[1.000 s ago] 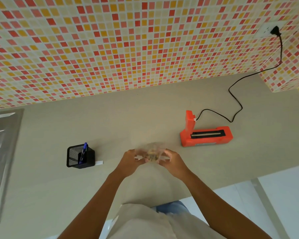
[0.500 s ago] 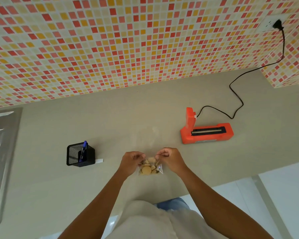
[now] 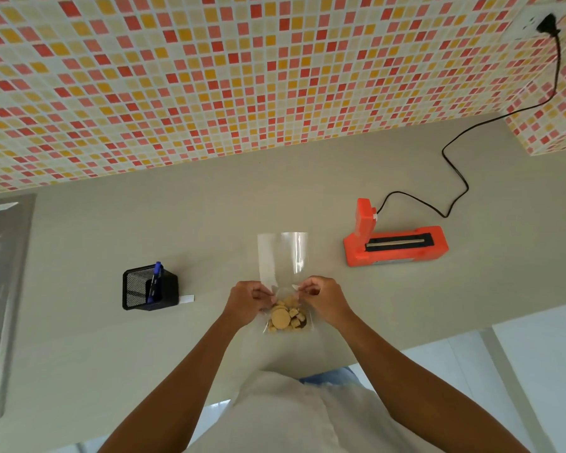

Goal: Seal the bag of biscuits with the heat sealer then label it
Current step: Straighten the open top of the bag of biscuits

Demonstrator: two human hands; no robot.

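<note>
Clear plastic bag (image 3: 283,256) of round and square pale biscuits (image 3: 286,317) held near the front edge of the beige worktop (image 3: 209,230), about midway along it. Pinched on its left side by the left hand (image 3: 247,300) and on its right by the right hand (image 3: 324,299), thumbs and fingers closed on the film just above the biscuits; empty upper part standing up flat and open-ended. Orange heat sealer (image 3: 394,245) further back and to the right, lid raised upright, black cord (image 3: 455,178) running to a wall socket (image 3: 536,22). Black mesh pen holder (image 3: 149,289) with a blue pen (image 3: 154,281) to the left, white label strip (image 3: 187,299) touching its right side. Steel sink (image 3: 0,289) at the left edge.
</note>
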